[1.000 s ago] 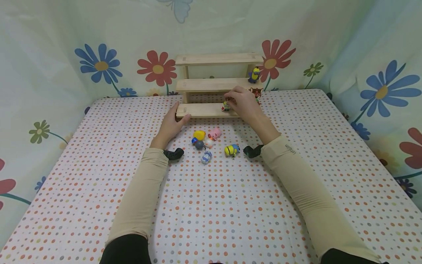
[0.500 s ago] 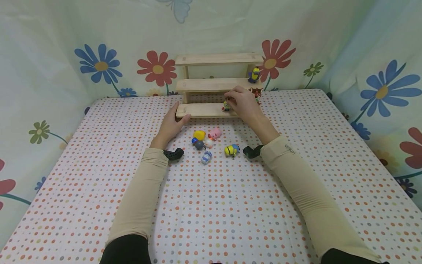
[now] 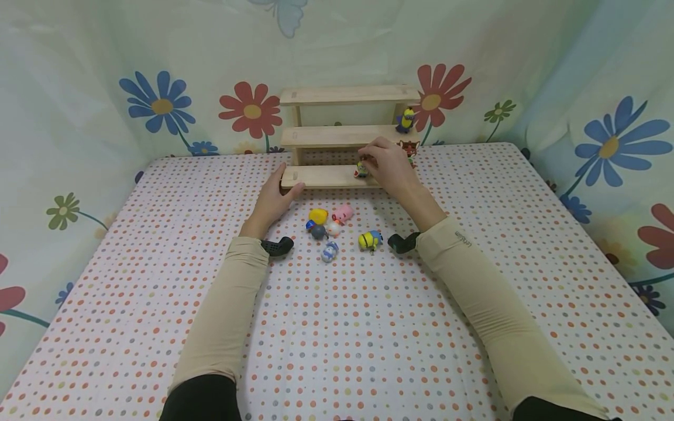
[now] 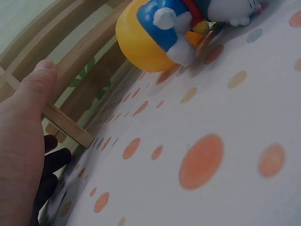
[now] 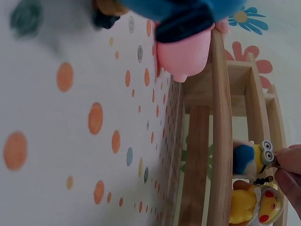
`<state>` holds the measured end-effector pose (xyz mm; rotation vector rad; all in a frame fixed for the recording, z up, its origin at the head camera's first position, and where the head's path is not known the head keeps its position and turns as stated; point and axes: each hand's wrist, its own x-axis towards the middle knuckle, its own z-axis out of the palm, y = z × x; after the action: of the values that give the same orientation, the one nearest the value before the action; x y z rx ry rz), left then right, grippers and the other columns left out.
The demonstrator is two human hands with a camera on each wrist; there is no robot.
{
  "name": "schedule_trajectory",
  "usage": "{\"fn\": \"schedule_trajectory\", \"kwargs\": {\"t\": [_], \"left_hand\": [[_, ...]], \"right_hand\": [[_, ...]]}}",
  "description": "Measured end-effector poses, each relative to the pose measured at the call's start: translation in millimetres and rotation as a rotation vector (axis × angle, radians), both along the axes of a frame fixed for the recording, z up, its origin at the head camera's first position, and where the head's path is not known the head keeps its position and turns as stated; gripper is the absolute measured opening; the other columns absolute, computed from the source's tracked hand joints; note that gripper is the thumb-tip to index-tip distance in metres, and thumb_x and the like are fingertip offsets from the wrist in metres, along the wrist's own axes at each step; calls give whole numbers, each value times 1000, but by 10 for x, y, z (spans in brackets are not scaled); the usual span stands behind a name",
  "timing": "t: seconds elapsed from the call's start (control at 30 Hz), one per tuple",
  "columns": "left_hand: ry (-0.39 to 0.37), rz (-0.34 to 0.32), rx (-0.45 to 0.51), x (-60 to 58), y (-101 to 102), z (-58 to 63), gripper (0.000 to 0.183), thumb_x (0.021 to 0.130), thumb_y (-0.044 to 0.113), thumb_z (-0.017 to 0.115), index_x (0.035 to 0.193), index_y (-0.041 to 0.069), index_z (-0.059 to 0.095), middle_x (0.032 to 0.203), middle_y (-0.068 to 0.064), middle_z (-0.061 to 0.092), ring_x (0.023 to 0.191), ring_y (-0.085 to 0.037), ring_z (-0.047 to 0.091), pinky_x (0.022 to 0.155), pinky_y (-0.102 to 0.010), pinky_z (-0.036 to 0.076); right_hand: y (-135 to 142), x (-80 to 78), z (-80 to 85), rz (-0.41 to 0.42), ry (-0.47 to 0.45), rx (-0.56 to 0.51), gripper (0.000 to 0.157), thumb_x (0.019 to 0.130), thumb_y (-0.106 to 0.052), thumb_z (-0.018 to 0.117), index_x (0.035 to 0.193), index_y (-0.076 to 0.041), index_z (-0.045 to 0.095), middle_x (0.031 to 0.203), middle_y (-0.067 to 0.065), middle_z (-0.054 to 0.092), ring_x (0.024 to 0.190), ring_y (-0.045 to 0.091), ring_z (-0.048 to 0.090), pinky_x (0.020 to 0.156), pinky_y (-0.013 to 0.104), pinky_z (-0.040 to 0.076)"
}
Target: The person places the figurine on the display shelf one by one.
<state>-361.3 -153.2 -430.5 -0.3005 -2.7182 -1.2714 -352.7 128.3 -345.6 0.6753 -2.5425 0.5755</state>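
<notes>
A three-tier wooden shelf (image 3: 326,176) stands at the back of the table. My left hand (image 3: 272,196) grips the left end of its lowest board; in the left wrist view the thumb (image 4: 36,87) lies on the wood and the fingers are partly hidden behind it. My right hand (image 3: 392,166) pinches a small minion figure (image 3: 360,170) by its top, over the lowest board. In the right wrist view the minion (image 5: 254,157), with round goggles, is at my fingertips, beside a yellow figure (image 5: 256,205) with red cheeks.
Several toys lie before the shelf: a yellow one (image 3: 318,215), a pink pig (image 3: 343,212), a grey one (image 3: 318,231), a blue-and-white one (image 3: 329,251) and another minion (image 3: 368,240). A dark-blue minion (image 3: 406,120) stands on the middle board; a brown-red figure (image 3: 408,148) is lower right.
</notes>
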Motion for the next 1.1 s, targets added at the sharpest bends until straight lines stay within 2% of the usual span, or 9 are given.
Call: {"fn": "schedule_trajectory", "kwargs": {"t": [0.73,0.97,1.1], "left_hand": [[-18,12,0,2,6,-4,96,84,68,51,154,16,14,158,-10,21,145,-25,22,118,-42,20],[-24,18,0,-2,13,-4,96,83,69,51,154,17,13,158,-8,21,146,-25,21,118,-41,20],[-20,15,-2,-7,15,-1,95,84,68,52,154,16,14,158,-9,22,145,-25,22,118,-42,20]], "right_hand": [[-7,46,35,-37,-20,35,20,90,-13,65,107,-3,71,108,10,61,97,25,62,85,35,52],[4,87,85,-34,-26,11,19,90,-12,65,105,-3,72,108,11,62,97,25,61,83,36,52],[34,139,163,-70,-7,-8,20,91,-14,64,107,-3,71,109,11,62,98,24,63,83,34,53]]}}
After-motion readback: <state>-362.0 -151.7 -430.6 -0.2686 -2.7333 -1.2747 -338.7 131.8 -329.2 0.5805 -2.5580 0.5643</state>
